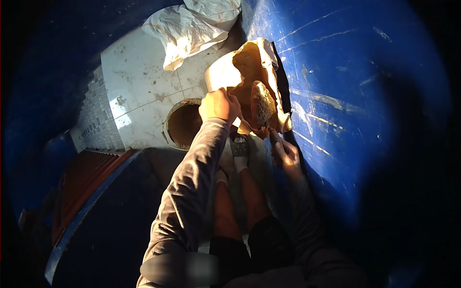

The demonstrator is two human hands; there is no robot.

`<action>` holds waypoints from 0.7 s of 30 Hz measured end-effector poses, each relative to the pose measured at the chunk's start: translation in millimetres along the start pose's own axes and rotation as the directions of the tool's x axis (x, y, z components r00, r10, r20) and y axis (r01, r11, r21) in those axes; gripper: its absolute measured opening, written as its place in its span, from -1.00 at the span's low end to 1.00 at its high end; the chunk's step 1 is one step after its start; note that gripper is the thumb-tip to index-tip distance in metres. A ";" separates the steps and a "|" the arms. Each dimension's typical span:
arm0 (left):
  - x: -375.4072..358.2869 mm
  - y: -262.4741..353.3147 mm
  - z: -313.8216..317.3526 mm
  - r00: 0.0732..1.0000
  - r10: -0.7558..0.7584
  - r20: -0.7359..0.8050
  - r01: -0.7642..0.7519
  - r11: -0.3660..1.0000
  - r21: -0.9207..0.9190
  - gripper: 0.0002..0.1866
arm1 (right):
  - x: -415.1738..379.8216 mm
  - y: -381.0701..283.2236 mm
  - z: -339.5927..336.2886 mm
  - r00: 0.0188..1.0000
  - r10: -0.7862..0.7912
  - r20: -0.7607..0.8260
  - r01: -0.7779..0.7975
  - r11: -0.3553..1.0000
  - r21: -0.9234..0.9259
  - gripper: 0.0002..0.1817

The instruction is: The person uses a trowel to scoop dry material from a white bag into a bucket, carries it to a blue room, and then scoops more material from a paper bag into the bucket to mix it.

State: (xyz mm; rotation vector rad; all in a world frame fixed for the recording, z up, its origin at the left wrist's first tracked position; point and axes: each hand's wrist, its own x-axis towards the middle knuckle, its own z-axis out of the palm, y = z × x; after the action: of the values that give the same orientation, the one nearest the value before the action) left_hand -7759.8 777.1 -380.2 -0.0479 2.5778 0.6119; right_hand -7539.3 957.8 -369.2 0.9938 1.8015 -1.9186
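Note:
A torn-open paper sack [224,72] stands against the blue wall. My left hand [218,105] is closed on the near left edge of its mouth. In my right hand [288,157] is the handle of a trowel [262,103], with my fingers wrapped round it. The trowel's blade lies over the sack's opening and looks coated with pale, grainy material. Deeper contents of the sack are in shadow. Just left of my left forearm stands a round bucket [169,126], its inside dark.
White woven sacks [192,36] lie at the back on the stained tile floor [139,81]. The scratched blue wall [331,72] rises close on the right. A curved blue edge [91,206] and reddish-brown slats [89,175] are at lower left. My sandalled foot [239,146] is below the sack.

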 end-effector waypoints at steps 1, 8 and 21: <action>1.1 -9.6 -0.8 1.000 -0.008 -0.014 0.009 1.000 0.026 -0.70 | 2.5 4.4 -1.1 0.996 -0.092 0.022 0.092 0.996 -0.010 -0.52; 9.8 -66.2 1.1 0.993 0.119 0.016 -0.116 0.984 -0.137 -0.73 | -11.4 -30.5 12.1 0.994 0.021 0.111 -0.040 0.985 0.170 -0.48; -38.7 -99.6 37.2 0.978 -0.018 0.209 0.175 0.621 -0.764 -0.64 | -57.9 -63.9 21.5 0.971 0.096 0.217 -0.148 0.961 0.235 -0.53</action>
State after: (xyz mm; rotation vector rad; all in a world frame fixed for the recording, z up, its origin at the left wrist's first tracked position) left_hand -7694.7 700.7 -432.5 -0.4002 1.9184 1.5774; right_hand -7546.4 933.9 -283.9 0.9223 1.3781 -2.1191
